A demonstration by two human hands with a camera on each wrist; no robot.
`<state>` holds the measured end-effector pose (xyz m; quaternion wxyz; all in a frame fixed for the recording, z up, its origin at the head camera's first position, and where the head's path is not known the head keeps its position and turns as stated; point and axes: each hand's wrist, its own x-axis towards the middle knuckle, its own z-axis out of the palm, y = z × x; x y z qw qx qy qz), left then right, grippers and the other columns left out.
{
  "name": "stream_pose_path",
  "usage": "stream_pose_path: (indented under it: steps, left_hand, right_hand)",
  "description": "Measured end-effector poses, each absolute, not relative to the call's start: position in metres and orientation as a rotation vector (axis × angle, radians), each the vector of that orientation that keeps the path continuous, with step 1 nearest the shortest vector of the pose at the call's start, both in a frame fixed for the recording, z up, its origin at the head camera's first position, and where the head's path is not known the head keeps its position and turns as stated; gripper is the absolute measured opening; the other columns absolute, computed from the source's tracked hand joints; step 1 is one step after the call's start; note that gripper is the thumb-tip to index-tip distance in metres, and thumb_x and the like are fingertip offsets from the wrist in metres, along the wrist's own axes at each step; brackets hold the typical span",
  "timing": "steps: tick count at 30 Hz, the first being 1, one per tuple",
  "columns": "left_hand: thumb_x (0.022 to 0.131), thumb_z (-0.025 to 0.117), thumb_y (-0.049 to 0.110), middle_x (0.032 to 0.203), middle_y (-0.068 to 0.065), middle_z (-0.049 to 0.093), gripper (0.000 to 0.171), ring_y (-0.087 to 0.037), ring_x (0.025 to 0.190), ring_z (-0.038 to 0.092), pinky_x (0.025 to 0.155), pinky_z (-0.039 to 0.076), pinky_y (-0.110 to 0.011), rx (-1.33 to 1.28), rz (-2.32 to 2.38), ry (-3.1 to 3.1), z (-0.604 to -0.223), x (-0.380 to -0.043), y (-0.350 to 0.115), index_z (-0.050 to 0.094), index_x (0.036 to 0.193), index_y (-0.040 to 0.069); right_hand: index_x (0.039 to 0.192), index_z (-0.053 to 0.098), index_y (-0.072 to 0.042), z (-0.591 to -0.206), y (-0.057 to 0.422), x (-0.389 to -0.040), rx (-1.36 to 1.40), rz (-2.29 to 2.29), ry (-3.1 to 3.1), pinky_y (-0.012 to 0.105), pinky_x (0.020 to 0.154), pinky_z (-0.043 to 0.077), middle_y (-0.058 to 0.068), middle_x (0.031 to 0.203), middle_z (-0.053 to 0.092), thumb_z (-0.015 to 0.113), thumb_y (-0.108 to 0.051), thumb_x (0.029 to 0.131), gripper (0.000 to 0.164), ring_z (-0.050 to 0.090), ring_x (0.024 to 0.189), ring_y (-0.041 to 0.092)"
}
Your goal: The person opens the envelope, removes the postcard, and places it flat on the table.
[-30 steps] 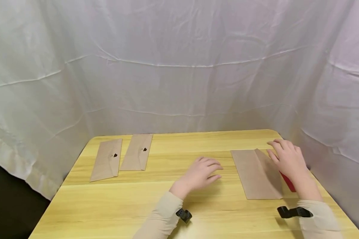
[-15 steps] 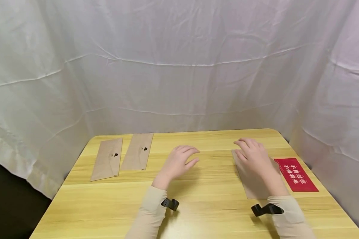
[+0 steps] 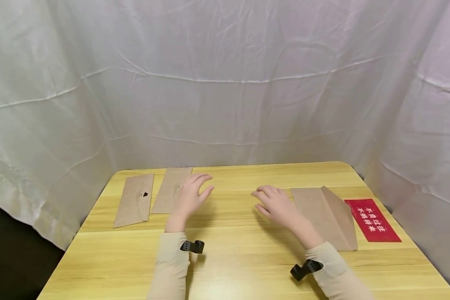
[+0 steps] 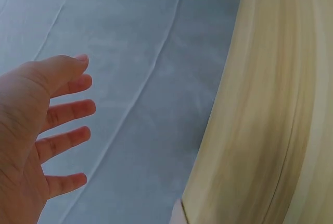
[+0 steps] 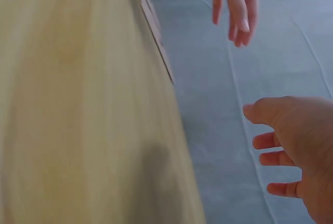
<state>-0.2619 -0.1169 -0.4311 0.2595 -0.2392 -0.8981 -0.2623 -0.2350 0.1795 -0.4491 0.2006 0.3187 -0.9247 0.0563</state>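
In the head view my left hand [image 3: 189,198] hovers over the right part of a closed brown envelope [image 3: 166,196] and covers some of its dark printed mark. Its fingers are relaxed and spread, with nothing in them, as the left wrist view shows of the same hand [image 4: 31,130]. My right hand [image 3: 277,206] is above the table just left of an envelope with its flap raised [image 3: 315,212], and holds nothing. Loose, slightly bent fingers show on this hand [image 5: 302,151] in the right wrist view. Right of that envelope lies a red card [image 3: 373,221] with white characters.
Another closed brown envelope [image 3: 135,200] lies at the far left of the wooden table [image 3: 232,258]. A pale curtain [image 3: 225,104] hangs behind the table and along its sides. Bare wood lies between the two hands.
Both hands have moved left; the left one now overlaps an envelope in the head view. The right hand has come away from the red card and passed over the unfolded envelope, uncovering both.
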Motion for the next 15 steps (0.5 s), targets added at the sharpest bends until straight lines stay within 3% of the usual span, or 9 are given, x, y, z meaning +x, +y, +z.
stream_pose_path:
  steps: [6, 15]
  left_hand:
    - [0.090, 0.070, 0.021, 0.124, -0.019, 0.065, 0.032, -0.039, 0.121, 0.055, 0.106, 0.041, -0.054, -0.535, -0.768, -2.393, -0.440, -0.269, -0.150, 0.068, 0.115, 0.001]
    - [0.096, 0.061, 0.026, 0.143, -0.021, 0.050, 0.039, -0.042, 0.142, 0.032, 0.118, 0.022, -0.058, -0.213, -0.863, -2.603, -0.459, -0.268, -0.194, 0.061, 0.130, 0.006]
  right_hand:
    - [0.133, 0.055, -0.016, -0.460, 0.144, -0.233, 1.000, 0.175, -2.667, 0.053, 0.101, 0.046, 0.009, 0.130, 0.057, 0.061, -0.031, 0.096, 0.040, 0.053, 0.124, 0.029]
    - [0.142, 0.047, -0.016, -0.470, 0.094, -0.232, 1.153, 0.173, -2.690, 0.052, 0.108, 0.040, 0.009, 0.140, 0.052, 0.056, -0.034, 0.098, 0.049, 0.048, 0.132, 0.028]
